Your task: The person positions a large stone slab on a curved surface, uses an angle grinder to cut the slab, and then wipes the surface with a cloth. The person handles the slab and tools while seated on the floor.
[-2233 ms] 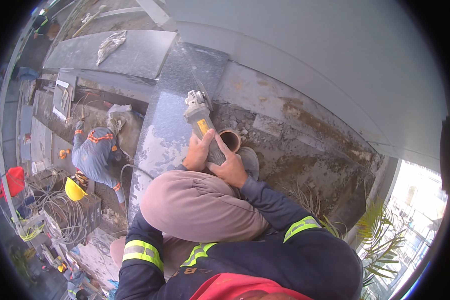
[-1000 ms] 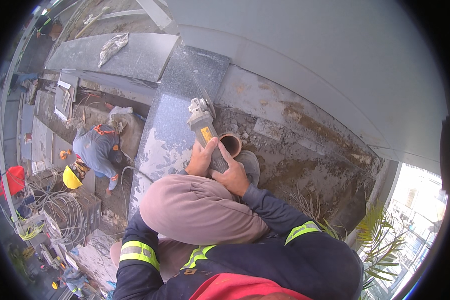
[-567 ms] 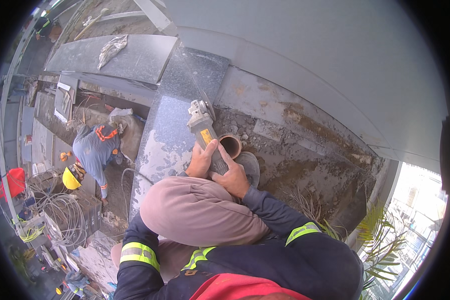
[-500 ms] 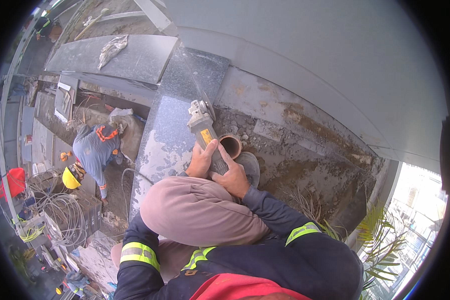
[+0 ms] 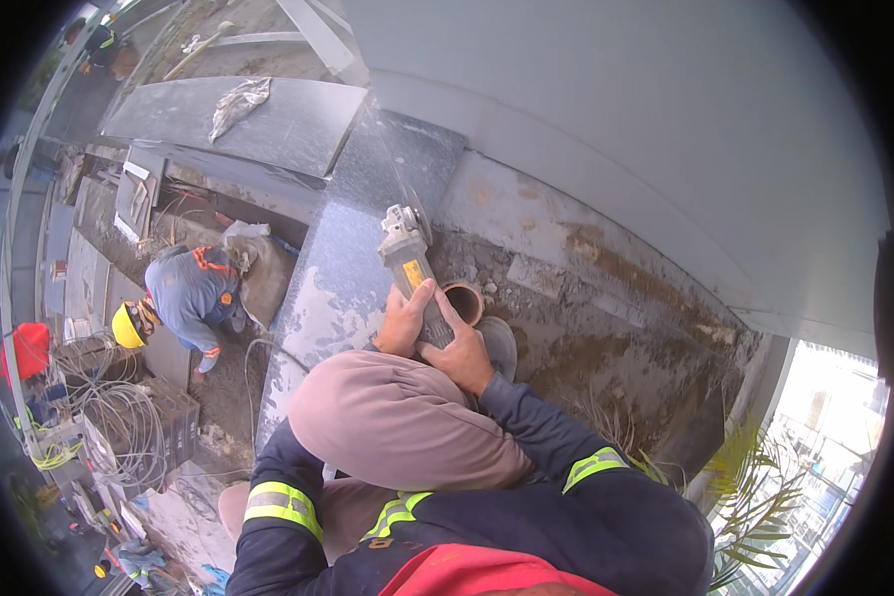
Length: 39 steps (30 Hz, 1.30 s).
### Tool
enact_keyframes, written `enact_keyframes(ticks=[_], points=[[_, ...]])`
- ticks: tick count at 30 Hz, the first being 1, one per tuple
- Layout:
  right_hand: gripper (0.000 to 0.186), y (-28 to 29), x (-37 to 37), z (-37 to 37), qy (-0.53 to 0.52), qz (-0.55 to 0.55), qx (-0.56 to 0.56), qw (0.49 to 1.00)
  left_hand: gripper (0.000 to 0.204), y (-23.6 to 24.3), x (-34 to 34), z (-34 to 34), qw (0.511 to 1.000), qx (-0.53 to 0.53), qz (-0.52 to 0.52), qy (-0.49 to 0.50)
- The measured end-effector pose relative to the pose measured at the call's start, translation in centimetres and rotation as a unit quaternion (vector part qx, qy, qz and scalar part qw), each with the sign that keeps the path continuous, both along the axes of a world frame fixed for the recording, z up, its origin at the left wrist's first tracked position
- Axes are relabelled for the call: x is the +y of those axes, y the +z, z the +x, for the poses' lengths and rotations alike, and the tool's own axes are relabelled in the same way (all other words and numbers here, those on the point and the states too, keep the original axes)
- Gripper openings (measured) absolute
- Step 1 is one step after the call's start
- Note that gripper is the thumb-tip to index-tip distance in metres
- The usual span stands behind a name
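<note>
Fingers of left hand (image 5: 398, 325) and right hand (image 5: 460, 356) wrapped round grinder (image 5: 412, 268), gripping its body; wheel (image 5: 424, 227) by slab's (image 5: 318, 283) right edge, contact unclear. Best, I judge: firm two-handed grip, wrists steady, wheel untwisted, clear of pipe (image 5: 479, 298).

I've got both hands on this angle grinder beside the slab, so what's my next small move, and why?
I'd probably ease the angle grinder slightly along the edge of the grey slab: its disc appears to sit right by that edge, while the left hand's grip and the right hand's grip both wrap its body, behind the head.
</note>
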State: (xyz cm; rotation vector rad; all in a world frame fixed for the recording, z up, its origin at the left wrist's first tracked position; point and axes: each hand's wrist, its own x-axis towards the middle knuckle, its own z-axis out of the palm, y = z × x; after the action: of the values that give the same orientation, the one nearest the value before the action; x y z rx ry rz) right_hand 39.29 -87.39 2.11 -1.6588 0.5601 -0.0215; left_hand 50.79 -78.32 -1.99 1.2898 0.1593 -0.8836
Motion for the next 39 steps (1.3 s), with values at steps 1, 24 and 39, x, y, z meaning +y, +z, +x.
enact_keyframes(ticks=[1,24,39], points=[[0.093,0.1,0.1,0.1,-0.003,0.003,-0.002,1.0,0.033,-0.1,0.1,0.0,1.0,-0.001,-0.001,0.003],[0.092,-0.9,-0.2,1.8,-0.003,0.007,-0.044,0.999,0.029,-0.3,-0.8,1.4,1.0,-0.014,-0.008,0.018],[0.092,-1.5,-0.3,2.5,0.003,0.035,-0.045,0.998,0.037,-0.6,-1.0,1.8,0.999,-0.024,0.004,0.025]])
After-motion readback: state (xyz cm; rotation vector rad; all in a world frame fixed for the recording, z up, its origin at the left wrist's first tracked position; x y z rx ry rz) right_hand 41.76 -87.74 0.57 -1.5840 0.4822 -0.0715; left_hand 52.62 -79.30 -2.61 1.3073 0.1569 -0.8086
